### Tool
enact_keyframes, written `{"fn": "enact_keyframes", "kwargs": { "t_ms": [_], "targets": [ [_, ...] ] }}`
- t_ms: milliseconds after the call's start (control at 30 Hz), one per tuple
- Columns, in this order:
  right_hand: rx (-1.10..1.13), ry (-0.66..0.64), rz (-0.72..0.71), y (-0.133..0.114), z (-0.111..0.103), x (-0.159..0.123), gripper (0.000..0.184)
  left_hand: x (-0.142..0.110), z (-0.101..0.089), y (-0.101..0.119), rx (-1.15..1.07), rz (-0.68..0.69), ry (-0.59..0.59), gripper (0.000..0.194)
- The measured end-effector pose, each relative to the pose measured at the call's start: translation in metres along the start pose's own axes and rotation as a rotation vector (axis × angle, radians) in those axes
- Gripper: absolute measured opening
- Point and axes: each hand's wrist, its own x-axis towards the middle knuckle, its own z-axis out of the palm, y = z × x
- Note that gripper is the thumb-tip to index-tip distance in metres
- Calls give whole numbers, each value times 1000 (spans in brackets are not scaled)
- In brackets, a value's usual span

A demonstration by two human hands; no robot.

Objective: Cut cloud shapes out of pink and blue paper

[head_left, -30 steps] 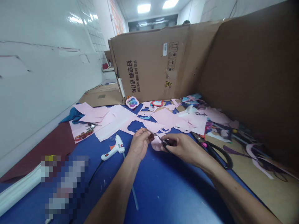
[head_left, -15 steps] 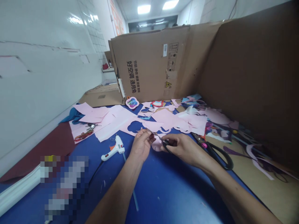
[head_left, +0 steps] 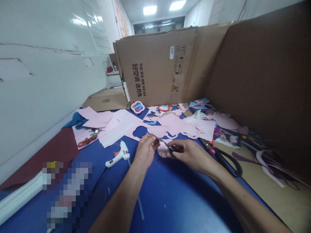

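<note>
My right hand is closed around the black handles of a small pair of scissors. The blades point left, toward the fingertips of my left hand. Those fingers are pinched on a piece of thin pink sheet, paper or felt, at the blade tips; its held edge is partly hidden. Beneath the scissors lies a rounded pink cutout on the blue tabletop. Just beyond my hands are several pink sheets with flower-shaped holes.
A white glue gun with a glue stick lies left of my left arm. Large black-handled shears rest to the right. A flower-shaped ornament leans near the cardboard wall at the back. Scraps and ribbons lie at right.
My left hand has shifted very slightly left, and the scissor blades show a little more between the hands. The pink piece at the fingertips has turned slightly. Other things stay put.
</note>
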Motion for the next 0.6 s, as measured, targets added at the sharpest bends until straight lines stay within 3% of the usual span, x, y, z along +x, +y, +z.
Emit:
{"fn": "enact_keyframes", "kwargs": {
  "t_ms": [600],
  "targets": [
    [33, 0, -38, 4, 0, 0, 19, 1, -1, -1, -11, -32, 6, 33]
  ]
}}
